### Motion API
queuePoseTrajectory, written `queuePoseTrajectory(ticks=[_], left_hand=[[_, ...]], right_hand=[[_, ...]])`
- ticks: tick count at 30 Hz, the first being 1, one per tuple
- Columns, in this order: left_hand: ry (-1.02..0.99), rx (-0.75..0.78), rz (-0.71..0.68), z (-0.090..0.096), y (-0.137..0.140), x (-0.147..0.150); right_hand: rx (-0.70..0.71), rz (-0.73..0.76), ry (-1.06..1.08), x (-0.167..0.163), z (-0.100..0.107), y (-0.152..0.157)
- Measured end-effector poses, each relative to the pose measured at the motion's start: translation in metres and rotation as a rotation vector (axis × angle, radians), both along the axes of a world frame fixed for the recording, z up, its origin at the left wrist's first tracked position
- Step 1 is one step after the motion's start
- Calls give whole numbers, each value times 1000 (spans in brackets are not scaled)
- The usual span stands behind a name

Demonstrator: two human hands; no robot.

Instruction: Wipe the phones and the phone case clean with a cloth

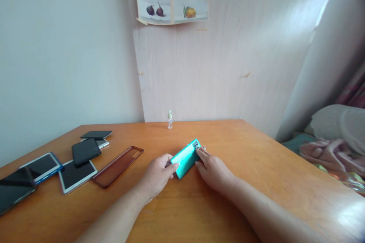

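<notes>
A teal smartphone [186,160] is held tilted above the middle of the wooden table, its back and the black camera block toward me. My left hand [159,174] pinches its lower left end, thumb on the back and fingers underneath. At the camera end, my right hand [213,169] grips the right edge, with fingertips beside the lenses; part of those fingers is hidden behind the phone. To the left of my left hand lies a translucent brown phone case [118,167], open side up, with a camera cutout at its far end.
Several phones and tablets lie on the left of the table, among them a black one [85,152], a white-framed tablet [78,176] and a blue-edged tablet [44,166]. A small clear spray bottle [170,120] stands at the back edge. Pink cloth [327,155] lies beyond the right edge.
</notes>
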State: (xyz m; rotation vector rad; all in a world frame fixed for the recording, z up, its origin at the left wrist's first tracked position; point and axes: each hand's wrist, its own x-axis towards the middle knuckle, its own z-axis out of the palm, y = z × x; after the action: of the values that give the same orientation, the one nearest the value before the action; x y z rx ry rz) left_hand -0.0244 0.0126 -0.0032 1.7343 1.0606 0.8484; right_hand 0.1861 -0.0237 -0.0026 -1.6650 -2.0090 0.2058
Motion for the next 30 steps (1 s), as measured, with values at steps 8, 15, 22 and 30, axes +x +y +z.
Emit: queuePoseTrajectory(ticks=[8,15,22,30], left_hand=[[9,8,-23,-3,1,-2],[-33,-24,-65,-1,1,-2],[-17,-13,-70,-2,2,-2],[-16,-23,-90,0,0,-2]], right_hand=[[135,384,26,-20,6,-19],[105,7,97,8,-8,8],[153,338,35,-12,4,-11],[146,204,40,0,2,0]])
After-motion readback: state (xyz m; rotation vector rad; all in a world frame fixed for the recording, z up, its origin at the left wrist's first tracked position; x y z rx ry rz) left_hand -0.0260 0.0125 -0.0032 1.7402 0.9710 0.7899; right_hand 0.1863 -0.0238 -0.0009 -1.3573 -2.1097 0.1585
